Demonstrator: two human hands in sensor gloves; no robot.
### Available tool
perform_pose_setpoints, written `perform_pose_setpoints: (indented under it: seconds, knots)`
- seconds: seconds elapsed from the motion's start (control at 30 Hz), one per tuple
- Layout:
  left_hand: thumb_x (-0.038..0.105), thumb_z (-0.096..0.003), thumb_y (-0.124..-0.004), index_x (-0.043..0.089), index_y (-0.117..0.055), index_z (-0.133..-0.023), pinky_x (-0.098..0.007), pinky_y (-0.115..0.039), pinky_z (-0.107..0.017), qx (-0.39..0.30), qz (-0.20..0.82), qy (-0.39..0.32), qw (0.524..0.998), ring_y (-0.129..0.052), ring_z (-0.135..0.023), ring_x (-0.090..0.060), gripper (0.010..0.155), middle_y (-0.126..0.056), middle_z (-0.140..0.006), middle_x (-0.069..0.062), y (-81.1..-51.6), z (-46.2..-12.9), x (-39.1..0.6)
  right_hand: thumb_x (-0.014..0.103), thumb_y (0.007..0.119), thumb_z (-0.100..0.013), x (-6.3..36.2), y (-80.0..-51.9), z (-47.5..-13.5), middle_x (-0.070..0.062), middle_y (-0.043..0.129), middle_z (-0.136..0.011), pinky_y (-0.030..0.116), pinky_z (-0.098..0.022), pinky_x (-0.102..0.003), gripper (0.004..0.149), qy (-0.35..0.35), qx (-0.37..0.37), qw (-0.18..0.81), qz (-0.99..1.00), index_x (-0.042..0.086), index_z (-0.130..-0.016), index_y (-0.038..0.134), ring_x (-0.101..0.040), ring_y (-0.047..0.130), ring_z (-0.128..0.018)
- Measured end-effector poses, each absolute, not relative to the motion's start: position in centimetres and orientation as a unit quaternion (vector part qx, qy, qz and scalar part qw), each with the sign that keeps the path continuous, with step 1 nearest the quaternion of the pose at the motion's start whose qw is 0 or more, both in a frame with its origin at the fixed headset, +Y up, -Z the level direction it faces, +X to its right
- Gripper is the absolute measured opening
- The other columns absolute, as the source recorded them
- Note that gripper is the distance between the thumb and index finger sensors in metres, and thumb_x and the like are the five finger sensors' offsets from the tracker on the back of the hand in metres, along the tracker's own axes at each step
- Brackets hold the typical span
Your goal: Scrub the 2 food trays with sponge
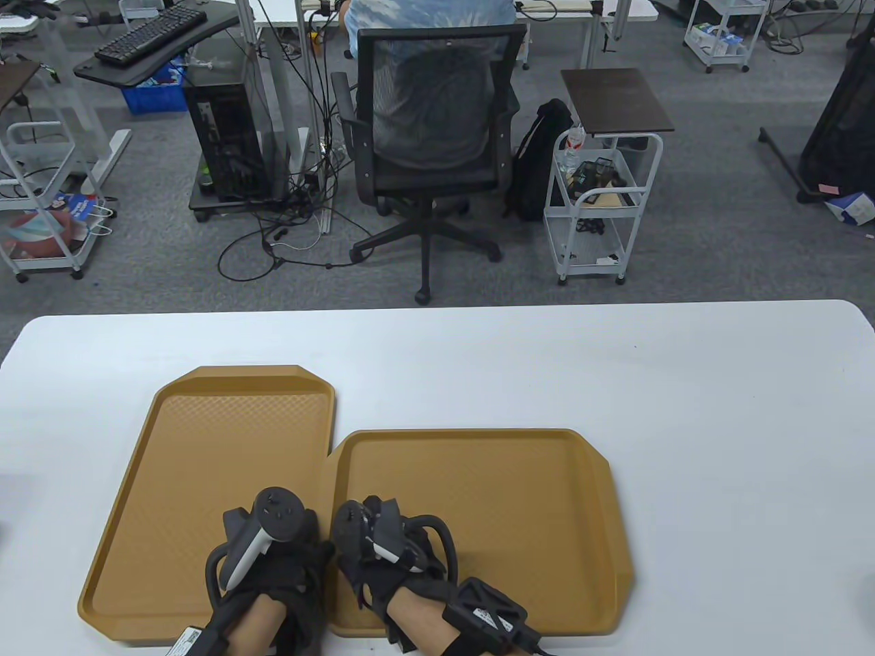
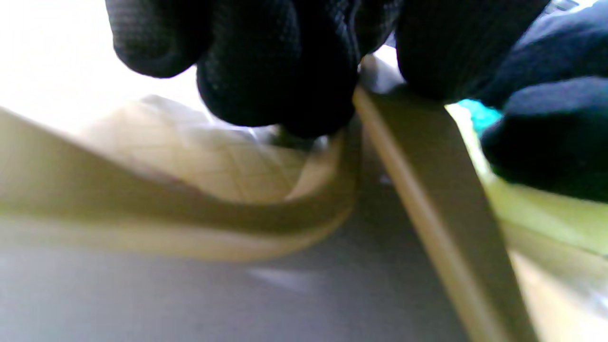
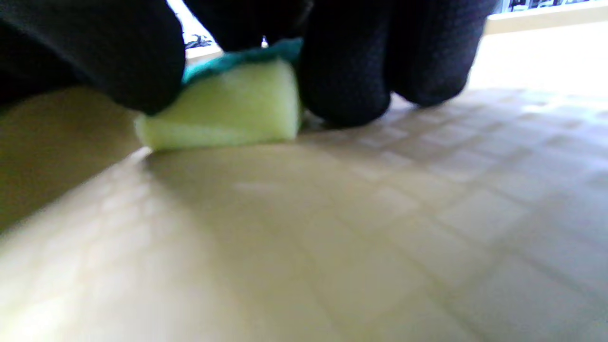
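That sponge (image 3: 228, 107) looks soft and squishy, so I'd pinch it by the sides. My right hand (image 1: 383, 547) grips it, fingers curled, flat on the right tray (image 1: 519, 492) near its left edge. My left hand (image 1: 273, 547) pinches the left tray (image 1: 191, 465) rim, low at its near right corner.

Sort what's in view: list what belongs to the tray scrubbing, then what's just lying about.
Job:
left tray
right tray
sponge, gripped by right hand
left hand at the left tray's rim

Lying about:
office chair
white cart
keyboard
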State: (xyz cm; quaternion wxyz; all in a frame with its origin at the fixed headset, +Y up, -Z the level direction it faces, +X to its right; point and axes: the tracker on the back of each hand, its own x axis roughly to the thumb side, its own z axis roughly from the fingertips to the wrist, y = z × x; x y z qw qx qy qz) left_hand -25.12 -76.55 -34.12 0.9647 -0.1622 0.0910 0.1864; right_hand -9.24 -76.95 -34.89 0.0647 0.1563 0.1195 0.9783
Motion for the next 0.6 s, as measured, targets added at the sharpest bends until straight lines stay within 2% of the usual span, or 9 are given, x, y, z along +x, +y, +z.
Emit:
perform_pose_setpoints:
  seconds: [0.2, 0.6]
  knots:
    - [0.049, -0.043, -0.083, 0.022, -0.067, -0.105, -0.05, -0.078, -0.052, -0.162, 0.185, 0.091, 0.965, -0.097, -0.05, -0.028, 0.07, -0.097, -0.066, -0.005, -76.5, -34.1, -25.1, 0.048, 0.081, -0.046, -8.6, -76.8, -34.9, -0.014, 0.046, -0.113, 0.077, -0.056, -0.053, 0.074, 0.12, 0.153, 0.046, 0.98, 0.021, -0.108, 0.05, -0.03, 0.086, -0.061]
    - [0.049, -0.0431, -0.082, 0.022, -0.067, -0.105, -0.05, -0.078, -0.052, -0.161, 0.182, 0.091, 0.966, -0.097, -0.05, -0.028, 0.07, -0.097, -0.066, -0.005, -76.6, -34.1, -25.1, 0.048, 0.081, -0.046, -1.9, -76.6, -35.2, -0.013, 0.045, -0.113, 0.076, -0.057, -0.054, 0.074, 0.124, 0.125, 0.059, 0.983, 0.022, -0.108, 0.05, -0.031, 0.085, -0.062]
